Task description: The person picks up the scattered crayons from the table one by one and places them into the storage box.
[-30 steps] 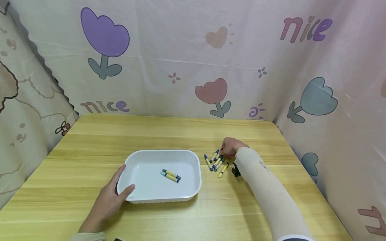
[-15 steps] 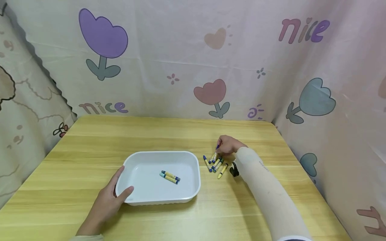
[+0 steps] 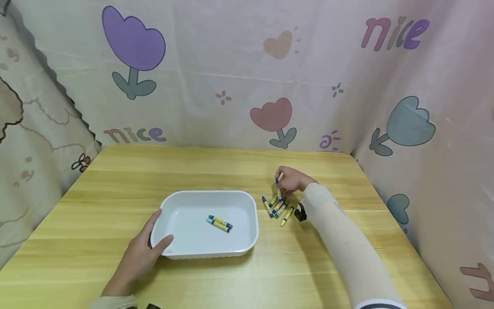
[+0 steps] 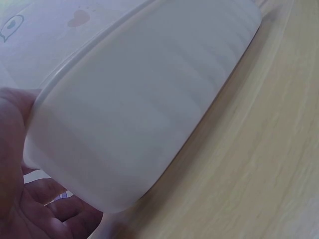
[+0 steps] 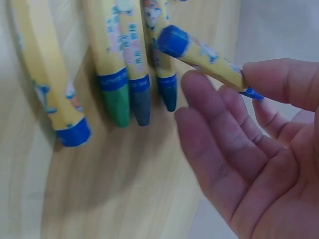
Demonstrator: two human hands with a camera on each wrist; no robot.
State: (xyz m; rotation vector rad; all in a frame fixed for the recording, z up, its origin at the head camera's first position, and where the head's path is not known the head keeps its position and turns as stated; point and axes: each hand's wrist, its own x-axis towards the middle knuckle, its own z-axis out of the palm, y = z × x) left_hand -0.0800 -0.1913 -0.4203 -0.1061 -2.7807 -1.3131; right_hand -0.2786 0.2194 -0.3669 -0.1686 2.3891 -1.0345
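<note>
My left hand (image 3: pixel 137 255) grips the left end of a white plastic tray (image 3: pixel 204 255), thumb over the rim and fingers outside it. Two yellow-wrapped crayons (image 3: pixel 219 224) lie side by side on the tray's floor. Right of the tray, my right hand (image 3: pixel 294 180) pinches a blue-tipped crayon (image 5: pixel 217 63) between thumb and fingers, tilted above the others. Below that hand, a loose group of several crayons lies on the table, among them a green crayon (image 5: pixel 112 82), a grey crayon (image 5: pixel 137 74) and a blue-tipped crayon (image 3: pixel 267 207) at the left.
The wooden table (image 3: pixel 185 167) ends at the back against a printed cloth (image 3: pixel 208 51), which also hangs at both sides. A single crayon (image 3: pixel 287 216) lies at the near right of the group, close to the black wrist camera (image 3: pixel 300 212).
My right hand has drawn one blue-tipped crayon out of the group, lifting it slightly and moving a little left and back. The left hand and tray stay in place.
</note>
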